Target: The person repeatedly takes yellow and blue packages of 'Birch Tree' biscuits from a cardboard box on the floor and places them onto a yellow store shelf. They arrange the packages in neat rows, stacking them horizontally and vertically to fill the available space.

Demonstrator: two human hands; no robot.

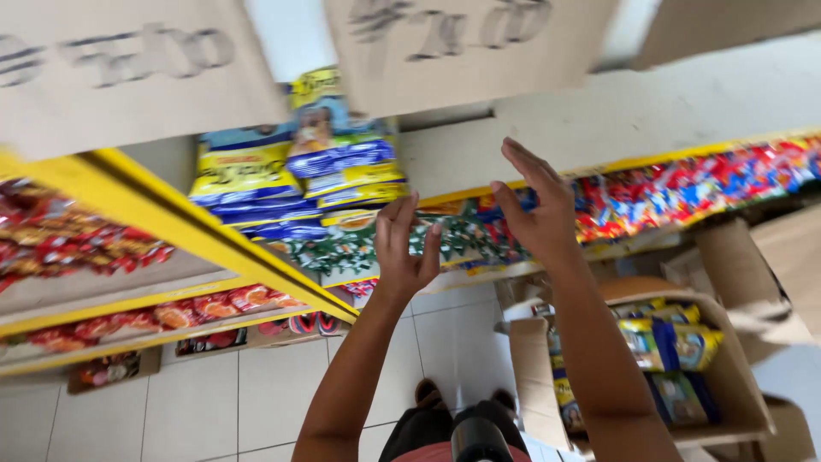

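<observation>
Both hands are raised toward the shelf, holding nothing. Left hand point(404, 248) has its fingers loosely spread and slightly curled; right hand point(537, 205) is wide open, fingers straight, pointing up and left. Nearest them, up and to the left of the left hand, is a stack of blue-and-yellow bags point(299, 175) on the yellow shelf point(171, 227), long axis running left to right, tilted. Near right, a cardboard box point(727, 376) on the floor holds more such bags.
</observation>
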